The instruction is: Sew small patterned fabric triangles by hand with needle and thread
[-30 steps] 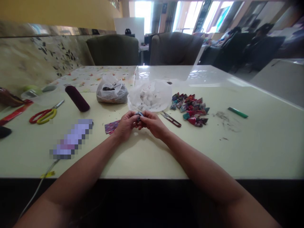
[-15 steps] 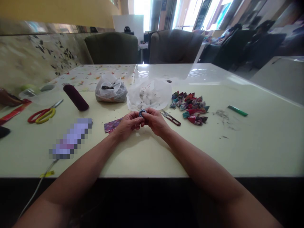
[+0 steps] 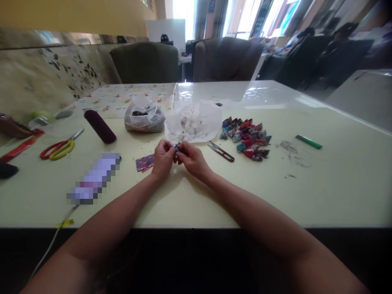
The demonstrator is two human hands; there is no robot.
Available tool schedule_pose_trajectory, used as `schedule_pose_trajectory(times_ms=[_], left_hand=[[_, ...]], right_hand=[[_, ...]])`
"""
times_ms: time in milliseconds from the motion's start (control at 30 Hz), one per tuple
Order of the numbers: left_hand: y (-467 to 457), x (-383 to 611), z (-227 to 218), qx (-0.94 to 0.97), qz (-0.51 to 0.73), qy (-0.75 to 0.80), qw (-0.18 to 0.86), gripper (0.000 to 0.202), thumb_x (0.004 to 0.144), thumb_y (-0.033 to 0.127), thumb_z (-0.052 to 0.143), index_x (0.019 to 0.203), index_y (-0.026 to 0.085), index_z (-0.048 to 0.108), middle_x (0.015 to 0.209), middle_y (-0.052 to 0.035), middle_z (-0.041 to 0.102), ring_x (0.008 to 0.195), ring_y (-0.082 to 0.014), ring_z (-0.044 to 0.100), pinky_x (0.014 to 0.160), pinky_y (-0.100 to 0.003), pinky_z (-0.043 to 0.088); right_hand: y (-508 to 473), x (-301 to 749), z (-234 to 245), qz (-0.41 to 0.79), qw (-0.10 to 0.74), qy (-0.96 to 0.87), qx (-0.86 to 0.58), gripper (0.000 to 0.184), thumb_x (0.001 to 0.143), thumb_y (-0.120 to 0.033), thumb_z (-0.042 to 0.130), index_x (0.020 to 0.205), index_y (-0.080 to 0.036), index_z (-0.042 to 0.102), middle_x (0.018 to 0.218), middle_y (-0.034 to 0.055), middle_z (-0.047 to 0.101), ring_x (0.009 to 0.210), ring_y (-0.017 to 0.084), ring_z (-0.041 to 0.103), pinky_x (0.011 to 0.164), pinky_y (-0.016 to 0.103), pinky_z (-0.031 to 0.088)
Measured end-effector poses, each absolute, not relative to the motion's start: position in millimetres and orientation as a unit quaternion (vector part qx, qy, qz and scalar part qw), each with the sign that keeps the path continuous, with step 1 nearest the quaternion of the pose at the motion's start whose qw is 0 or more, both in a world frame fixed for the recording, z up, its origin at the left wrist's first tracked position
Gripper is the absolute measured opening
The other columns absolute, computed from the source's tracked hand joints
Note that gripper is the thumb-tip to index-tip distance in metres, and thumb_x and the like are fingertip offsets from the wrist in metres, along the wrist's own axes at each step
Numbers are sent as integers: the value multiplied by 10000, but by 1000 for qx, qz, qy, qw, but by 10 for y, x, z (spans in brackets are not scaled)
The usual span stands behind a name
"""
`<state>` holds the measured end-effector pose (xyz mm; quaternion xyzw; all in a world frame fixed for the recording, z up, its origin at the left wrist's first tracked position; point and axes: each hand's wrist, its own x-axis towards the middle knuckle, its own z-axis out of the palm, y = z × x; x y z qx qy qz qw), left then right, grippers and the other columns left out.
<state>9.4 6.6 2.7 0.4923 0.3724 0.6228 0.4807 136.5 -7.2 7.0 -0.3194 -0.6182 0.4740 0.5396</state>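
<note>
My left hand (image 3: 163,157) and my right hand (image 3: 194,158) meet above the table, both closed on a small blue patterned piece of cloth (image 3: 176,147). Fingers cover most of it, so its shape is hidden. Beside my left hand lie flat purple checked fabric pieces (image 3: 144,162). Thread snips (image 3: 223,152) rest to the right of my right hand. Just beyond my fingers a white plastic bag (image 3: 196,122) lies spread with white stuffing on it. Further right is a heap of small stuffed, pointed cloth pieces (image 3: 246,134) in many colours.
At the left are red-and-yellow-handled scissors (image 3: 59,148), a dark maroon cylinder (image 3: 100,126) and a pixelated phone (image 3: 96,177) on a cable. A tied plastic bag (image 3: 143,120) stands at the back. A green-handled tool (image 3: 309,141) and dark scraps (image 3: 290,151) lie right.
Both hands have shifted slightly left with the blue cloth. My left hand has turned more upright, and the fingers have changed their hold. The cloth shows less clearly now.
</note>
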Motion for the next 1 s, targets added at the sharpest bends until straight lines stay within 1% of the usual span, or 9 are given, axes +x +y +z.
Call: schedule_pose_trajectory(times_ms=[100,267,333,433,533,667,767,867,1000], left_hand=[[62,86,37,502,636,354,468,294,736,263,738,747,226,446,522,96,512,365,-85,475,351,-208,405],[69,37,80,525,625,333,472,288,723,303,781,850,201,544,666,48,619,455,-93,564,417,-222,494],[76,22,90,545,616,347,451,257,716,281,773,799,196,545,645,51,595,453,-89,558,416,-215,484],[82,14,88,573,622,386,369,242,716,217,739,719,206,498,597,70,529,445,-86,531,407,-205,454],[84,2,75,598,639,407,262,225,751,179,703,722,212,482,608,72,507,490,-81,515,456,-192,446],[105,-50,66,633,645,396,166,188,790,169,695,788,213,512,703,51,531,575,-90,537,531,-202,468],[125,-79,62,668,631,380,107,203,783,145,710,801,213,520,741,40,543,626,-100,533,577,-215,471],[131,-68,55,710,611,345,56,219,764,97,699,799,213,516,764,34,543,661,-103,522,590,-210,455],[130,-40,49,727,602,327,23,240,737,66,676,788,216,496,768,34,516,670,-109,509,586,-208,453]], right_hand=[[-100,1355,86,405,525,-673,-329,117,874,-231,577,790,-213,498,684,-30,612,612,110,574,610,252,476],[-97,1404,106,350,527,-701,-328,108,879,-193,560,798,-211,491,711,-19,605,649,123,572,638,265,464],[-102,1414,109,336,527,-710,-325,116,877,-184,551,784,-210,488,715,-14,605,647,126,570,634,268,460],[-127,1392,110,317,530,-709,-340,139,879,-193,551,760,-211,482,712,-10,595,644,129,568,632,273,460],[-144,1357,119,347,542,-686,-340,156,878,-246,587,768,-214,480,714,-20,574,648,129,589,634,272,476],[-123,1375,149,454,552,-623,-318,235,938,-441,559,894,-216,506,816,-13,618,606,111,613,597,268,504],[-90,1428,159,469,551,-601,-340,315,921,-513,585,875,-209,518,754,-24,608,568,95,585,557,244,483],[-71,1462,156,465,534,-610,-355,295,885,-445,638,772,-195,529,662,-33,585,557,92,570,545,230,458],[-83,1463,170,437,533,-628,-362,209,878,-311,596,719,-190,535,607,-41,575,541,88,555,546,225,430]])
